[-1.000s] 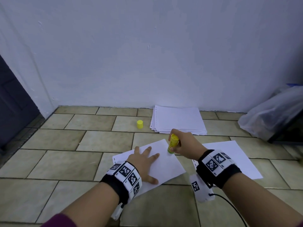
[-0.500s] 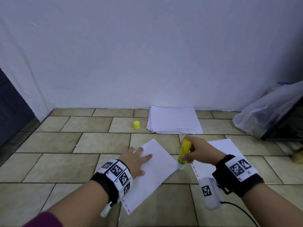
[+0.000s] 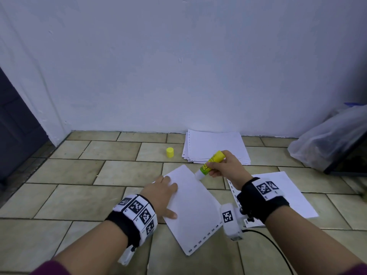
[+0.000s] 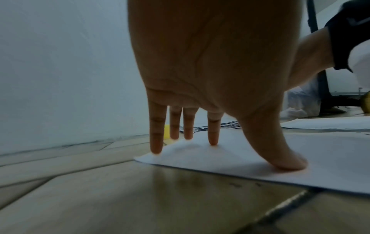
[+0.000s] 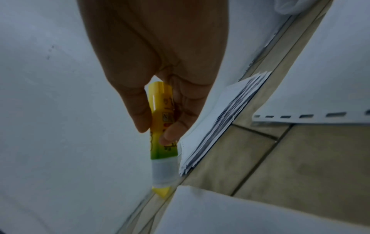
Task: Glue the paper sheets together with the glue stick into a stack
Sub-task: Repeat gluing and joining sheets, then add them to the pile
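A white paper sheet (image 3: 195, 207) lies at an angle on the tiled floor. My left hand (image 3: 161, 192) presses flat on its left side, fingers straight, fingertips (image 4: 213, 139) and thumb on the paper (image 4: 260, 152). My right hand (image 3: 224, 167) grips an uncapped yellow-green glue stick (image 3: 211, 163), tilted, its white tip at the sheet's far right edge. In the right wrist view the thumb and fingers pinch the glue stick (image 5: 162, 125). A second sheet (image 3: 282, 195) lies to the right under my right wrist. A pile of sheets (image 3: 215, 147) sits by the wall.
The yellow glue cap (image 3: 170, 152) stands on the floor left of the pile. A clear plastic bag (image 3: 327, 141) and a dark frame sit at the right. A white wall closes the back; a dark door (image 3: 15, 124) is at the left.
My left hand has turned the sheet so it lies more lengthwise away from me. The right hand with the glue stick left the sheet, then came back to its far right edge.
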The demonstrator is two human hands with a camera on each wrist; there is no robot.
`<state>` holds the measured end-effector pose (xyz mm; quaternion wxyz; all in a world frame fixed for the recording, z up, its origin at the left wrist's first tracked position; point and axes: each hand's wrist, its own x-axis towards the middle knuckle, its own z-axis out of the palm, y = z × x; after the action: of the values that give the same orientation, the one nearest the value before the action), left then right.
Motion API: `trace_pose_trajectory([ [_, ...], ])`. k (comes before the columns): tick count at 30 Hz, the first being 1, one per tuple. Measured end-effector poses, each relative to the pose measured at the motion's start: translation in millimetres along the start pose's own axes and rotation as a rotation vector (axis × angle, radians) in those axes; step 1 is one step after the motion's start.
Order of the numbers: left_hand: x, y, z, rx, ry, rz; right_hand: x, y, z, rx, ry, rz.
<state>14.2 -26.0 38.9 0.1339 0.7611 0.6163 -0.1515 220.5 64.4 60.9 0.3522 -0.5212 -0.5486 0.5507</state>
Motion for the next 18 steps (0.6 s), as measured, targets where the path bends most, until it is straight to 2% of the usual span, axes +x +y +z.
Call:
trace_pose_trajectory([
  [4,1.7,-2.6,0.9,-0.049,-0.019,0.004,13.9,-1.0,21.5,-0.173,0.034,-0.063],
  [7,7.3,-2.2,1.3,-0.016,-0.040,-0.006,23.2,-6.5,37.3,-0.370,0.032,-0.163],
  [11,8.7,-3.3,4.4,-0.010,-0.039,-0.017,31.9,-11.3,56.3,-0.557,-0.075,-0.233],
  [18,7.0,-3.7,2.3,-0.005,-0.050,-0.013,33.2,-11.2,59.3,-0.797,-0.198,-0.226],
])
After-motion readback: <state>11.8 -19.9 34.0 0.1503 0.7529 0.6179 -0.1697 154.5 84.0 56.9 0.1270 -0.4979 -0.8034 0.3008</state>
